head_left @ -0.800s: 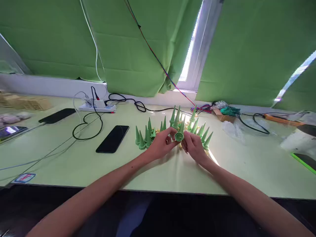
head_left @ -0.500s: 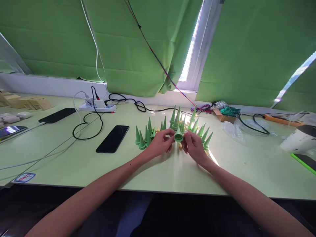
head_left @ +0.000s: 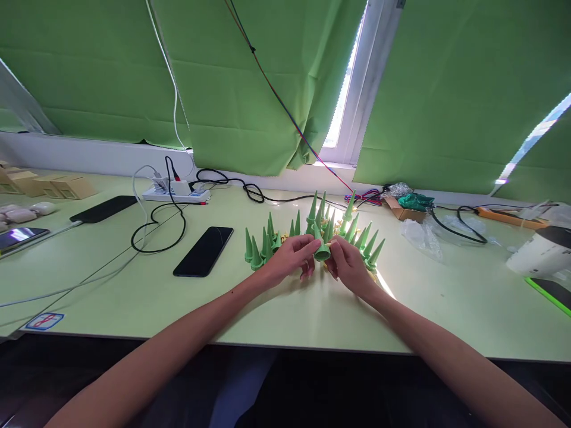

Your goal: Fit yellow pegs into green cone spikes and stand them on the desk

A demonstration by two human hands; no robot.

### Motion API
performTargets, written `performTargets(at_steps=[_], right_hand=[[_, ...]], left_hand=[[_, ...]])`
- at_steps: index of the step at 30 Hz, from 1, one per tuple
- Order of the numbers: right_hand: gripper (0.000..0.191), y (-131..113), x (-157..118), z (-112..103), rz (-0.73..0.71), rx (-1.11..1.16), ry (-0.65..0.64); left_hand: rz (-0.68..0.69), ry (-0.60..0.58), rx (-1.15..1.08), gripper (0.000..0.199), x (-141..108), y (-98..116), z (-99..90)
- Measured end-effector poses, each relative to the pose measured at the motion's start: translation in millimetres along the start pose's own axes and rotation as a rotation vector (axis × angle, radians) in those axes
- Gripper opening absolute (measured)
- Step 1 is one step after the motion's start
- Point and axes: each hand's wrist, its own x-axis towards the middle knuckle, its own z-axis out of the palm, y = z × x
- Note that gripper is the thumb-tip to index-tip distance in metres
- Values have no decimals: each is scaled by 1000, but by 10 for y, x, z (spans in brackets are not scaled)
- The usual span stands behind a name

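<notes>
My left hand (head_left: 292,260) is closed, pinching a green plastic cone (head_left: 322,252) with a flared, hollow base tipped toward me. Against the right side of that cone, my right hand (head_left: 350,266) is closed with a small yellowish piece (head_left: 329,244) at its fingertips, mostly hidden by the fingers. Around and behind both hands, several more green cones (head_left: 255,254) stand upright on the table with their points up. Small yellowish pieces (head_left: 284,236) lie among them, partly covered by the hands and cones.
A black phone (head_left: 204,252) lies left of the cones. Further back are a white power strip (head_left: 176,191) and a looped black cable (head_left: 254,191). At right sit a small cardboard box (head_left: 404,210), clear plastic bags (head_left: 423,238) and a white cylindrical object (head_left: 542,252).
The held cone has tilted, so its tip now points up and leftward and its base opening faces lower. My hands have shifted only slightly around it.
</notes>
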Motion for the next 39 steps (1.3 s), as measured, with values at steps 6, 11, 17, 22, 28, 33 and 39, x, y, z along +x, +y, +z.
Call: performTargets(at_steps=[6, 11, 17, 22, 28, 33, 39], right_hand=[[41, 48, -9, -8, 35, -21, -33], [43, 66, -9, -21, 33, -31, -39], [48, 68, 5, -15, 45, -13, -2], [54, 23, 7, -14, 45, -83, 27], [63, -41, 22, -10, 73, -145, 48], [68, -49, 23, -4, 84, -179, 60], [69, -57, 18, 3, 85, -185, 53]], left_hand=[[51, 14, 116, 37, -3, 12, -25], [87, 11, 165, 34, -13, 41, -16], [120, 29, 282, 32, -25, 1, -11], [182, 87, 399, 31, -25, -28, 8], [312, 83, 553, 25, -22, -52, 7], [416, 60, 662, 20, -16, -107, -27], [441, 42, 713, 19, -20, -126, -32]])
